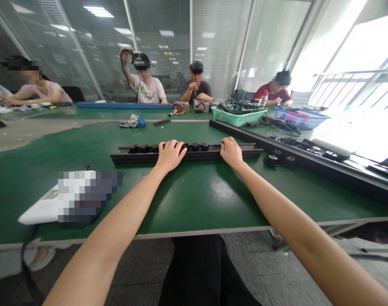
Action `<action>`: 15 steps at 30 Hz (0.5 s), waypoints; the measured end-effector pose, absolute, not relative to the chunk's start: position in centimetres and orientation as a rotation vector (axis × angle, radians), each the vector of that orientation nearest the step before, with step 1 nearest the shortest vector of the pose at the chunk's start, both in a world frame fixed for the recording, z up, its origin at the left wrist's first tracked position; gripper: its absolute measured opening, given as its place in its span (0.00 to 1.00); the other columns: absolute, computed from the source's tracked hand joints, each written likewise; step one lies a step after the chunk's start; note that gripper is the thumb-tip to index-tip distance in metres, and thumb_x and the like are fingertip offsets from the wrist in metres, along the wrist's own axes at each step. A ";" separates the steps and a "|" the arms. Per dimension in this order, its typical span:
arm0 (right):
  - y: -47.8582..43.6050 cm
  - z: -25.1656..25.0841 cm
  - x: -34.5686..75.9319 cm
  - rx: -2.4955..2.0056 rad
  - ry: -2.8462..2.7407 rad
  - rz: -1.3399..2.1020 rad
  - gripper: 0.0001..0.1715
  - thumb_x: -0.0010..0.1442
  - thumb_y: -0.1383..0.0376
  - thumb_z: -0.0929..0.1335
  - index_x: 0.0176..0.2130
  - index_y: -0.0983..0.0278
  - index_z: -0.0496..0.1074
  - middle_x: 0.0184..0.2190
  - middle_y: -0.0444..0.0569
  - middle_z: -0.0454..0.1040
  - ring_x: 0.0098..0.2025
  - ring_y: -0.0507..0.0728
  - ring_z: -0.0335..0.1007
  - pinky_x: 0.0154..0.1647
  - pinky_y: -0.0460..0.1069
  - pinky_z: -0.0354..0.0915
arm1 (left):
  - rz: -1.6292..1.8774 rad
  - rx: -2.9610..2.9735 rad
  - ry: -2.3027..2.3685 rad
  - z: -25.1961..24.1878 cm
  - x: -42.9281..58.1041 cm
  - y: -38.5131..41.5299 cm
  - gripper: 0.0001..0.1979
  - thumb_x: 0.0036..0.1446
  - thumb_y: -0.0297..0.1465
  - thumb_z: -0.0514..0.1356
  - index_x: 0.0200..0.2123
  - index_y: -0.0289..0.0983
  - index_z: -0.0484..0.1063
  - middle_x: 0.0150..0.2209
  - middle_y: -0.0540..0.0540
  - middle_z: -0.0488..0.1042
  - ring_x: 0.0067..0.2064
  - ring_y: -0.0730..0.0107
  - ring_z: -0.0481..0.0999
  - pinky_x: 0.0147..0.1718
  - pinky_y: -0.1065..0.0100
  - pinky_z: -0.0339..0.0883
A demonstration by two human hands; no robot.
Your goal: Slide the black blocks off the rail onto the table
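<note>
A long black rail (136,159) lies crosswise on the green table, with several round black parts (195,147) standing in a row in its channel. Over the middle of the rail, my left hand (171,154) is closed, its fingers bent across the channel and its thumb beside one of the round parts. My right hand (231,151) grips the rail farther right, with fingers and thumb drawn together at the channel. Whatever is under the fingertips of either hand is hidden.
A longer black rail (328,178) runs diagonally at right, near loose round parts (272,159). Behind stand a green basket (238,118) of cables and a blue basket (302,119). A white object (41,208) lies front left. Several people sit across the table (197,204).
</note>
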State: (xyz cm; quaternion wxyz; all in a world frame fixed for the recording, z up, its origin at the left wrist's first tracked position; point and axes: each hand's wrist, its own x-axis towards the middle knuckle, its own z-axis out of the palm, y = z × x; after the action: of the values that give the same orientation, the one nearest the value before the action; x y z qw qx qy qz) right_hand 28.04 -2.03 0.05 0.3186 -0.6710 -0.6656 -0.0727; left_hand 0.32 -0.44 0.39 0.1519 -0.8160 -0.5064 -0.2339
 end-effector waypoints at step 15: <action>-2.0 0.0 28.1 -1.757 -1.753 -0.217 0.19 0.68 0.72 0.59 0.46 0.62 0.76 0.51 0.60 0.73 0.56 0.66 0.63 0.50 0.57 0.69 | -0.686 -2.365 -1.460 0.3 0.3 -0.3 0.23 0.74 0.43 0.47 0.61 0.40 0.73 0.57 0.35 0.74 0.59 0.46 0.70 0.63 0.44 0.52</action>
State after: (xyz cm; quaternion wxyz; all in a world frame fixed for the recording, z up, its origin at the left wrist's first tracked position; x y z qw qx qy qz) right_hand 28.10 -2.04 0.00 0.3194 -0.6682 -0.6668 -0.0825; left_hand 0.31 -0.32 0.34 0.1390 -0.8181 -0.5050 -0.2374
